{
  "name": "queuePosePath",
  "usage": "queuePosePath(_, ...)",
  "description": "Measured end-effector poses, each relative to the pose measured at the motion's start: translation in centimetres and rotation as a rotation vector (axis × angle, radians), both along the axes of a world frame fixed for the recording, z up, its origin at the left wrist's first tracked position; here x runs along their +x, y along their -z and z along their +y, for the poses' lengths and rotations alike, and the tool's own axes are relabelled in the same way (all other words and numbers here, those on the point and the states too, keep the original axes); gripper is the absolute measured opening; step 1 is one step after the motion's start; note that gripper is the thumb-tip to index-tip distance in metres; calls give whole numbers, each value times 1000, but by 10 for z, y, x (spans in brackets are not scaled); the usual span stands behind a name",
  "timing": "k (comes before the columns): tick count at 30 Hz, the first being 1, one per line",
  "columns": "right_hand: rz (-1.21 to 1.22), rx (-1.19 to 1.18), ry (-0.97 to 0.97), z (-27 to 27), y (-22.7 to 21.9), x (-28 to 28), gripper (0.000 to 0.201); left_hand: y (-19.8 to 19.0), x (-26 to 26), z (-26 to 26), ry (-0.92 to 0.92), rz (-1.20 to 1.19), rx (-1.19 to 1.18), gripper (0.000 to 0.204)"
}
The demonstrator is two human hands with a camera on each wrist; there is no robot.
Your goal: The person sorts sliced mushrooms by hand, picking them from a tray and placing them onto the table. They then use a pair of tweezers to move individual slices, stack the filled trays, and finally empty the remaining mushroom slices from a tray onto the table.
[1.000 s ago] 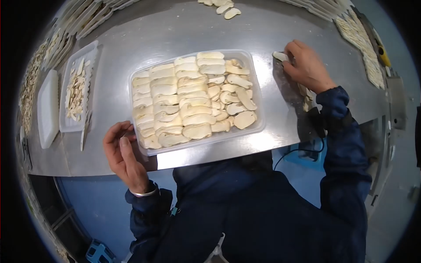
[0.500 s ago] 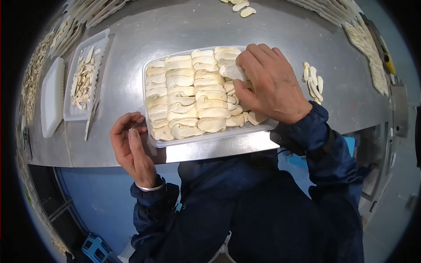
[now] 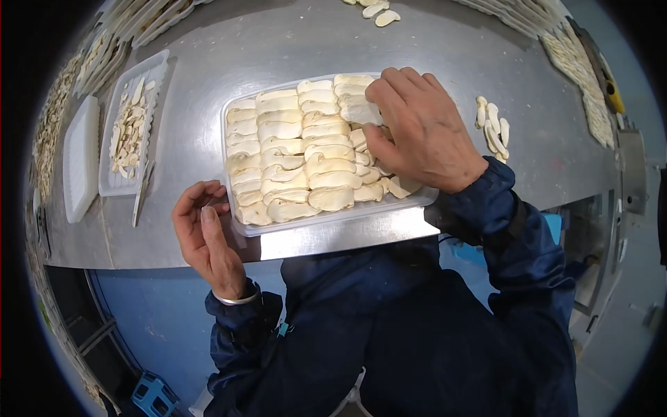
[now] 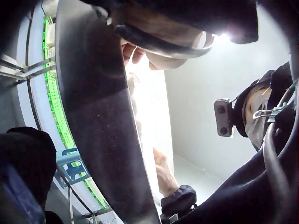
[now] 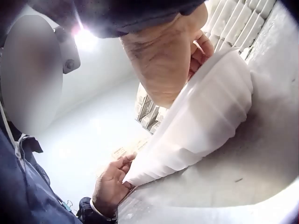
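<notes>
A white plastic tray [image 3: 226, 149] lies in front of me, covered with rows of pale mushroom slices [image 3: 281, 146]. Over its right part my right hand [image 3: 424, 132] bends down, fingers and thumb pinching a mushroom slice [image 3: 361, 113] at the fourth row. The hand hides most of the loose slices beneath it. At the near left corner, my left hand [image 3: 208, 240] rests beside the tray wall with loosely curled fingers, thumb apart from them. The right wrist view shows the tray's ribbed outer side [image 5: 201, 116] and the left hand's fingertips [image 5: 126, 161] right at its far end.
Several slices [image 3: 493, 128] lie on the steel table [image 3: 549, 160] to the right, others [image 3: 385, 17] at the back. On the left are a shallow tray [image 3: 163, 66] of small pieces, a knife [image 3: 144, 191] and a white block-like tray [image 3: 82, 160]. Stacked filled trays line the back left.
My right hand has carried a slice from the right of the table leftward to the tray's fourth row and stays there. The left hand keeps its place by the corner.
</notes>
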State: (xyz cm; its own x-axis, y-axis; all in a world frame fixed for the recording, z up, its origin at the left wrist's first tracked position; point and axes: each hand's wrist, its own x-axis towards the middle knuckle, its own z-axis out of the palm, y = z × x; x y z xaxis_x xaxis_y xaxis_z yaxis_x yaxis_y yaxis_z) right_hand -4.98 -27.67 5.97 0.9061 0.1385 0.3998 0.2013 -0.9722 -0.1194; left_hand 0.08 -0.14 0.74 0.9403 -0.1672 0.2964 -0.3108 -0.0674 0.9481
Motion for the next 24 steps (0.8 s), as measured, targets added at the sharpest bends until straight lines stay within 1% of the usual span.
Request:
queuePosePath(2,14,10,11,1,-2,-1,26,0,-1,1,-7,5,4,28)
queuePosePath(5,-74,48,30,-4,-8,-6,21,1,1,1,-6,26,-26,28)
queuePosePath(8,-168,75,155,-47,-23,-27,21,2,1,3,10,7,10,29)
queuePosePath(10,-122,87,362,-89,-33,-49,15,4,1,4,17,3,9,29)
queuePosePath(12,84,-61,488,-127,-29,-71,16,3,1,2,22,-2,17,29)
queuePosePath(13,189,-132,551,-135,-27,-78,18,2,1,2,22,4,17,28)
queuePosePath(14,218,-85,553,-134,-22,-82,19,3,1,1,21,5,8,28)
queuePosePath(17,301,36,556,-110,-14,-78,27,4,1,1,9,4,17,28)
queuePosePath(20,285,-87,568,-104,-4,-71,27,2,2,3,11,-10,66,28)
queuePosePath(24,253,-155,580,-105,7,-70,23,3,2,2,4,-3,59,28)
